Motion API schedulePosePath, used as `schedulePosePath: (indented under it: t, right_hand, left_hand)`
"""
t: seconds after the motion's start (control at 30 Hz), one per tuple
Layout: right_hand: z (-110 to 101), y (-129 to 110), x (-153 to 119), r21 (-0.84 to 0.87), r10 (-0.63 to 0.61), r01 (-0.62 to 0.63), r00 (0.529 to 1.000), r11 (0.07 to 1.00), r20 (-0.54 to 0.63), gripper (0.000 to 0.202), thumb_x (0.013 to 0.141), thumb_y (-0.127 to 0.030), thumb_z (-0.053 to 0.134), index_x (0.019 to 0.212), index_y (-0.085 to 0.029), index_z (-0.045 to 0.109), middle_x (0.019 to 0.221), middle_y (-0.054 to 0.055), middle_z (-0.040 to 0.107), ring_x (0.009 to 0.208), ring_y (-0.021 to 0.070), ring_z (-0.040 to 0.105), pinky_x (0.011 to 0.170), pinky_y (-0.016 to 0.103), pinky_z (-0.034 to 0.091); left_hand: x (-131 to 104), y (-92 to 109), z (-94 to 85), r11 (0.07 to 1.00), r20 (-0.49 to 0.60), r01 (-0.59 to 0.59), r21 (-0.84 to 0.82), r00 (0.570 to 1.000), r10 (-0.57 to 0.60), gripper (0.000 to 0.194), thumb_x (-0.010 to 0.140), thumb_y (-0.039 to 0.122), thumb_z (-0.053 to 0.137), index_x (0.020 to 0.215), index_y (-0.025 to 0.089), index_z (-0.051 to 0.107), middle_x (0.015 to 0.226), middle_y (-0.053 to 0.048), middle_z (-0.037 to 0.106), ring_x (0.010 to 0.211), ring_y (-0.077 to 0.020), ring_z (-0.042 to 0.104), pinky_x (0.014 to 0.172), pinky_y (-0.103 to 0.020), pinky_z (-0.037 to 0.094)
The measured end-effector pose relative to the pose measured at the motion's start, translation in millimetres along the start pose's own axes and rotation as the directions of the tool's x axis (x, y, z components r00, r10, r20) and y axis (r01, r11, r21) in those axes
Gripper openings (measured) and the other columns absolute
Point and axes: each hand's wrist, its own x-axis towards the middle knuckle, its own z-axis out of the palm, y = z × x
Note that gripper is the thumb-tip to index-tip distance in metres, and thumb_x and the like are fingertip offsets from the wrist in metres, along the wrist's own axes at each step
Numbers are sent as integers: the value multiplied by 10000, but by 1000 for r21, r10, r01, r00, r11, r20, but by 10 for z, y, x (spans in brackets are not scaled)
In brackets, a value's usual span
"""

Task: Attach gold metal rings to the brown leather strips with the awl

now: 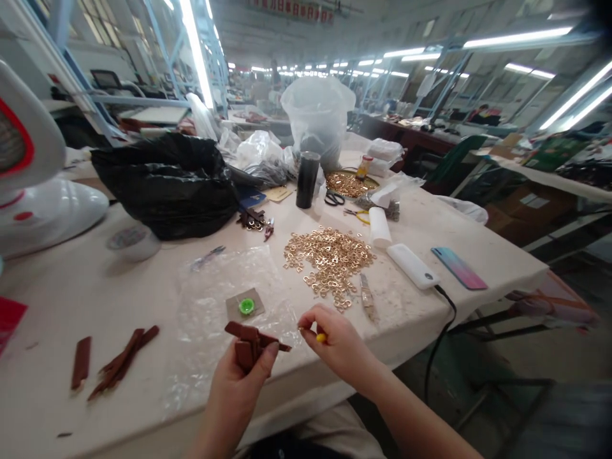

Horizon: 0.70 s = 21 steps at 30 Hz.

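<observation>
My left hand (241,376) is closed round several brown leather straps (247,347), its thumb pressing on a narrow one that points right. Beside it, my right hand (335,341) is closed on a small tool with a yellow handle (321,338); its tip by my fingertips is too small to make out. The hands are a little apart. Just beyond them a green cap-like dish (247,307) sits on a grey square (257,299) over a clear plastic sheet (191,350). A heap of gold metal rings (329,255) lies farther back. More brown straps (124,360) rest at the left.
A black plastic bag (167,185) and a white bowl (134,242) stand back left. Behind the rings are a black cylinder (307,182), scissors (335,199) and a tray of gold pieces (349,183). At right lie a power bank (412,266) with a cable and a phone (459,268).
</observation>
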Motion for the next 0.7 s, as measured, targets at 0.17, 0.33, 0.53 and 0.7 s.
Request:
schedulePosePath:
  t: [0.17, 0.33, 0.53, 0.7]
  right_hand:
    - [145, -121, 22, 146, -18, 15, 1000, 989, 23, 110, 747, -98, 526, 797, -172, 590, 810, 22, 569, 673, 116, 517, 618, 219, 406]
    - [243, -148, 25, 228, 96, -118, 990, 966, 105, 95, 754, -146, 538, 809, -167, 612, 684, -7, 604, 605, 112, 529, 581, 218, 408]
    - [415, -142, 23, 500, 148, -184, 983, 846, 111, 124, 760, -237, 575, 830, -155, 636, 738, 20, 661, 683, 140, 601, 648, 247, 467]
    - [549, -121, 4, 617, 188, -192, 979, 763, 73, 196, 758, -275, 581, 909, -159, 629, 790, 46, 689, 736, 171, 645, 682, 286, 511]
  left_hand:
    - [15, -105, -42, 997, -26, -34, 68, 999, 36, 275, 550, 427, 721, 597, 190, 590, 427, 56, 451, 410, -118, 402, 412, -242, 329]
    - [22, -193, -129, 940, 38, -286, 186, 958, 284, 178, 702, 343, 634, 778, 186, 598, 621, 3, 610, 538, -149, 560, 487, -240, 448]
    - [109, -323, -214, 530, 286, -798, 285, 599, 748, 284, 733, 58, 558, 953, 236, 526, 905, -32, 631, 845, -163, 614, 719, -272, 510]
    - [142, -412, -213, 534, 232, -780, 326, 614, 754, 288, 728, 26, 536, 933, 224, 503, 872, -28, 603, 813, -152, 606, 709, -268, 510]
